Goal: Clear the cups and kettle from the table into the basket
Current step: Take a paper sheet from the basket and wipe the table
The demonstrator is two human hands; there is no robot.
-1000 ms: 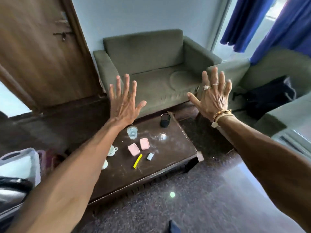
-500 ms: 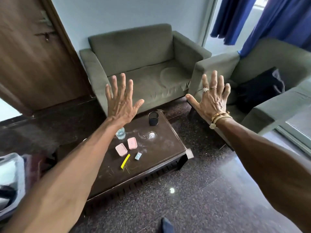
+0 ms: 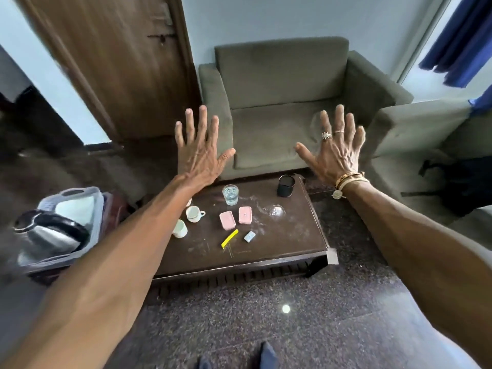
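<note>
My left hand [image 3: 199, 153] and my right hand [image 3: 338, 153] are stretched out in the air above the far edge of the dark wooden table [image 3: 298, 243], fingers spread, holding nothing. On the table stand a white cup with a handle [image 3: 194, 213], a second white cup [image 3: 179, 229] partly behind my left forearm, a clear glass of water [image 3: 230, 194] and a black cup [image 3: 286, 185]. A clear upturned glass [image 3: 275, 210] lies near the middle. A steel kettle with a black handle [image 3: 50, 235] sits in the grey basket [image 3: 80, 194] at the left.
Two pink cases [image 3: 235, 220], a yellow strip [image 3: 229, 238] and a small pale blue block [image 3: 249, 236] lie on the table. A green armchair [image 3: 279, 102] stands behind it, a second sofa with a black bag [image 3: 463, 187] to the right, a wooden door [image 3: 119, 62] at the back left.
The view has swung to the left, bringing the basket with the kettle and the white cups into sight. Both hands stay raised and spread, now closer together.
</note>
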